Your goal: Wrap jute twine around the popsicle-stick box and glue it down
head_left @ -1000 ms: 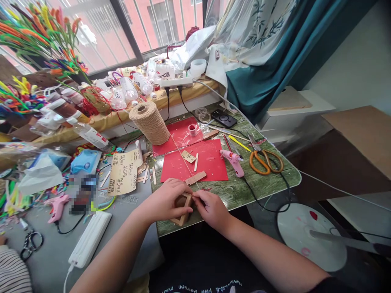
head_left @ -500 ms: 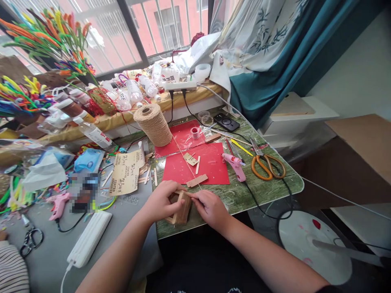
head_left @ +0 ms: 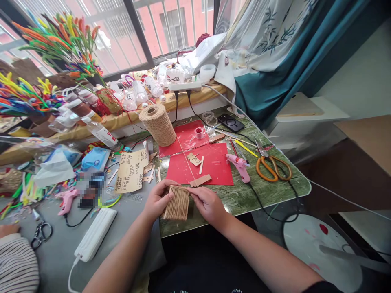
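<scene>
A small wooden frame wound with twine [head_left: 177, 204] is held over the table's near edge. My left hand [head_left: 159, 200] grips its left side, thumb on the wound face. At its upper right corner, my right hand [head_left: 208, 203] pinches the twine. That strand runs up across the red sheet [head_left: 214, 162] to a big twine spool [head_left: 158, 125] standing behind. A flat wooden strip [head_left: 200, 180] and a small paper tag [head_left: 194, 159] lie beside the strand.
To the right are a pink glue gun [head_left: 240, 167], orange-handled scissors [head_left: 273, 167] and a black phone [head_left: 231, 122]. Sandpaper [head_left: 130, 171] and a white power strip [head_left: 95, 235] lie left. Another person's striped sleeve [head_left: 18, 262] shows at the lower left.
The wound frame has turned in my left hand, so its broad twine-covered face now shows. The whole view has shifted slightly, and more of the other person's sleeve is visible.
</scene>
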Available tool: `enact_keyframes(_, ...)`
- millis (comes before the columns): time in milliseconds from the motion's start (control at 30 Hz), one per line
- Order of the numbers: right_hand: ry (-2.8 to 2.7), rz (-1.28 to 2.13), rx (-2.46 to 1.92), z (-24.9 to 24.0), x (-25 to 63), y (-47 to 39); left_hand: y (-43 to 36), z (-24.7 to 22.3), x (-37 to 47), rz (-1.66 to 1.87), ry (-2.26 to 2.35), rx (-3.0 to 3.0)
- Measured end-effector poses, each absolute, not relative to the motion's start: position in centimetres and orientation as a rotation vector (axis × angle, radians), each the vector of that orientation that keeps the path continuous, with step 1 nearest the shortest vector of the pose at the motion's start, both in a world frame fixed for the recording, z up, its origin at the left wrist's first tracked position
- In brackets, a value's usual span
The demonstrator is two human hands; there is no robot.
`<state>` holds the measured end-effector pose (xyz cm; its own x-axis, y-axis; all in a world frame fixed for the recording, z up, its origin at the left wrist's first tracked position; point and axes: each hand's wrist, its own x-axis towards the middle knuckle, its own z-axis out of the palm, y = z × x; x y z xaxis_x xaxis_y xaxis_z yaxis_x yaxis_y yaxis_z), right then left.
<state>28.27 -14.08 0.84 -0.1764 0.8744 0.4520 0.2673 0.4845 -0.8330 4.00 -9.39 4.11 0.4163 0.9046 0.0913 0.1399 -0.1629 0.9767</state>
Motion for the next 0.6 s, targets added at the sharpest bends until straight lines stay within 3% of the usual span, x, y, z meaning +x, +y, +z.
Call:
enact_keyframes(267,-1.301,1.058,-1.001,1.3,26.2,-13.5,-10.1,3.0,4.5,1.069,0.941,1.504)
enact_keyframes(600,-1.378,0.967,-1.057,1.9,25.4,-13.1,-9.5,4.6,3.6,0.929,0.938,1.417)
